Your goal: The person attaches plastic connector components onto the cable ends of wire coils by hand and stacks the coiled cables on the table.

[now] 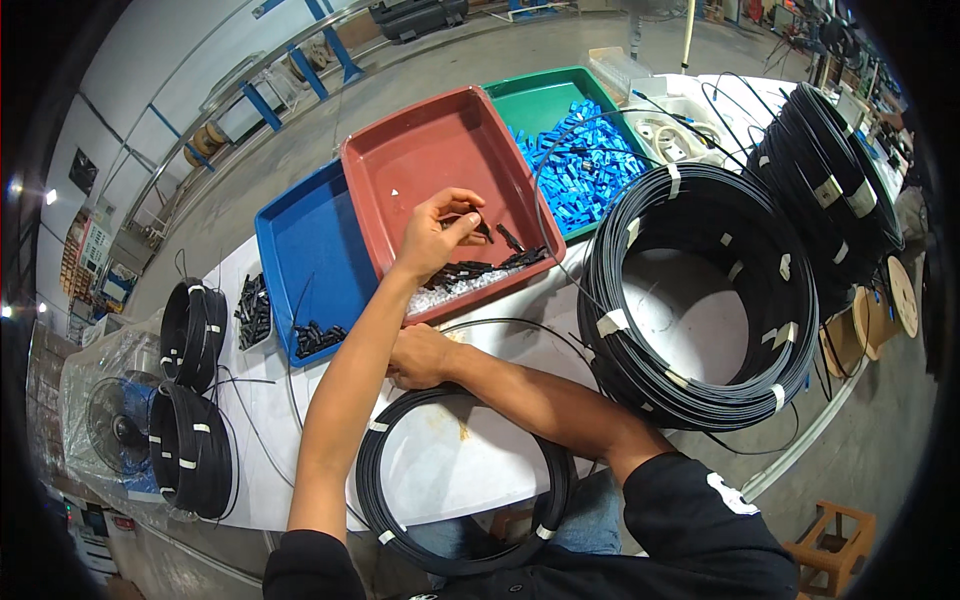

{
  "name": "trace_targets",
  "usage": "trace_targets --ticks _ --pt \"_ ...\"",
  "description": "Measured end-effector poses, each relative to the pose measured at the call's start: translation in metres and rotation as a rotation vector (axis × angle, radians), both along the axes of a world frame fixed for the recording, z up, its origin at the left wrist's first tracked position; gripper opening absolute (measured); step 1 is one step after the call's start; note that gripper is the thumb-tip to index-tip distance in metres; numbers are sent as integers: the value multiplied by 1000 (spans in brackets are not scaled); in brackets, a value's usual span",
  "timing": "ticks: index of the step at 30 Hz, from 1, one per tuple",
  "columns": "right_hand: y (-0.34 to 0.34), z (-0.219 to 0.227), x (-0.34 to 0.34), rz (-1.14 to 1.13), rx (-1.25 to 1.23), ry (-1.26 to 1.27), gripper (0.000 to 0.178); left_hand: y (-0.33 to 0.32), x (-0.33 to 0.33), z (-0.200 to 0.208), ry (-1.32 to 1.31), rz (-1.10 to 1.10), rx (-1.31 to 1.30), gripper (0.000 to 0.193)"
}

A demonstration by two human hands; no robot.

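Your left hand (pixel 432 232) reaches over the red tray (pixel 420 150), and its fingers (pixel 468 218) are pinched shut on a small black part (pixel 483 229). The part sits right at your fingertips, poking out toward the right, just above the tray floor. More black parts (pixel 480 268) lie heaped along the tray's near edge, just below your hand, on top of a layer of clear pieces (pixel 450 290).

Your right hand (pixel 420 357) rests on the white tabletop (pixel 450 460), just in front of the red tray. Its fingers are curled under and turned away from you, so you cannot tell whether they grip anything. A thin black cable (pixel 520 323) arcs past close to that hand; whether it touches the cable is not clear. A cable coil (pixel 372 470) lies flat below your right forearm, which crosses over its top; its lower rim hangs past the tabletop edge toward your lap.

A large coil (pixel 700 300) stands to the right, with a second stack (pixel 830 190) behind it. The blue tray (pixel 310 250) to the left holds a few black parts, and the green tray (pixel 545 100) holds blue pieces (pixel 590 165). Two smaller coils (pixel 190 390) sit at far left, bent by the lens. The shape of the pinched part is too small to make out.
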State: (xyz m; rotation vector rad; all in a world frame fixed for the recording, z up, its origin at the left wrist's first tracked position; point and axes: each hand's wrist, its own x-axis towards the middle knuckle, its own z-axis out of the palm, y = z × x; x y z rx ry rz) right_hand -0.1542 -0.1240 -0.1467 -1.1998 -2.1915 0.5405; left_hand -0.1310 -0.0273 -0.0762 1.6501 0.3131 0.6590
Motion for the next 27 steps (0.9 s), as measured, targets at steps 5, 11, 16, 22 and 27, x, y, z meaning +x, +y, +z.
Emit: trace_targets --ticks 5,11,16,22,27 --pt "-7 12 5 23 18 31 20 -1 -44 12 -76 127 6 11" --pt "-4 5 1 44 44 26 12 -8 -111 11 -182 203 -119 14" --pt "-6 2 5 53 55 40 14 -35 -152 1 -148 371 -45 43" --pt "-1 1 1 36 115 72 14 -42 -213 -43 -236 341 -118 43" --pt "-5 10 2 15 127 1 14 -52 -241 -64 -322 344 -148 50"
